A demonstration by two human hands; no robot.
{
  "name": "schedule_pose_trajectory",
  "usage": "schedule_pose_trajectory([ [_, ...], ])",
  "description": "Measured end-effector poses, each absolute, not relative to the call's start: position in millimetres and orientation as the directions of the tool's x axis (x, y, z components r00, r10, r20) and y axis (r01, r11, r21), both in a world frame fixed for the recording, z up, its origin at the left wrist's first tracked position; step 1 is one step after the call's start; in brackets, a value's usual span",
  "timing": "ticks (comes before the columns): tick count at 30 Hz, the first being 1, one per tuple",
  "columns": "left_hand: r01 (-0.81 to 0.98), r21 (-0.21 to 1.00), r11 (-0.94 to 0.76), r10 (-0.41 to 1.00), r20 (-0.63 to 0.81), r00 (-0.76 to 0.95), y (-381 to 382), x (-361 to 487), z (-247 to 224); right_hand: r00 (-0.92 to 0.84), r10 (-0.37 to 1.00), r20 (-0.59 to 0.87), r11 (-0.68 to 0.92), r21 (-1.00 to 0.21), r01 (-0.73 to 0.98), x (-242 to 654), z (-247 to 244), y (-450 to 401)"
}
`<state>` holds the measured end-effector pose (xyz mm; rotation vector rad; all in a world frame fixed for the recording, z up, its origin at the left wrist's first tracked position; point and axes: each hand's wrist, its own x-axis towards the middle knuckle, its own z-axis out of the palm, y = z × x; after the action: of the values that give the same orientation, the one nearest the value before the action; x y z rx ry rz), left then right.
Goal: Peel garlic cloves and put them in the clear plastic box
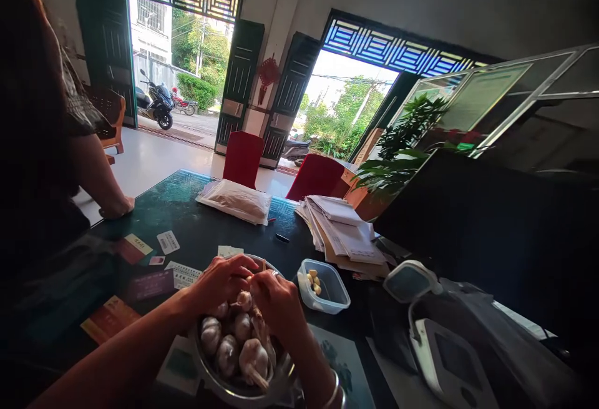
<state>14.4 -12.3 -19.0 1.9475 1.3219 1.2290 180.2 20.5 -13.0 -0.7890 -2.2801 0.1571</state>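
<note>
My left hand (227, 281) and my right hand (279, 301) meet above the far part of a round metal bowl (206, 368). Their fingertips are pinched together on a small piece of garlic, mostly hidden by the fingers. Several whole garlic bulbs (228, 355) with papery skins fill the bowl below, some with dry stems. Right of the bowl stands a clear plastic container (334, 296), holding a few peeled garlic cloves (316, 284). A bracelet circles my right wrist.
Cards (152, 284) lie on the dark table at left. A plastic-wrapped package (236, 202), a black pen (282, 238) and stacked papers (346, 231) are farther back. A white device (452, 359) and a dark monitor (486, 240) stand right. Another person's hand (119, 206) rests on the table edge.
</note>
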Motion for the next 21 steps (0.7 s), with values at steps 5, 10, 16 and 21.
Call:
schedule_pose_trajectory([
  [5, 0.519, 0.748, -0.414, 0.904, 0.405, 0.136, -14.2, 14.1, -18.5, -0.548, 0.574, 0.608, 0.808, -0.310, 0.501, 177.6, -16.1, 21.9],
  [10, 0.510, 0.768, -0.388, 0.917, 0.378, 0.127, -13.6, 14.1, -19.6, -0.524, 0.583, 0.621, 0.788, -0.278, 0.549, 175.6, -20.1, 24.8],
  [16, 0.450, 0.794, -0.408, 0.908, 0.403, 0.113, -11.5, 17.4, -16.3, -0.500, 0.617, 0.608, 0.759, -0.288, 0.584, 177.2, -20.9, 29.5],
  [21, 0.322, 0.853, -0.411, 0.910, 0.407, 0.082, -4.9, 14.7, -24.5, -0.482, 0.677, 0.556, 0.722, -0.371, 0.584, 181.6, -13.8, 30.1],
])
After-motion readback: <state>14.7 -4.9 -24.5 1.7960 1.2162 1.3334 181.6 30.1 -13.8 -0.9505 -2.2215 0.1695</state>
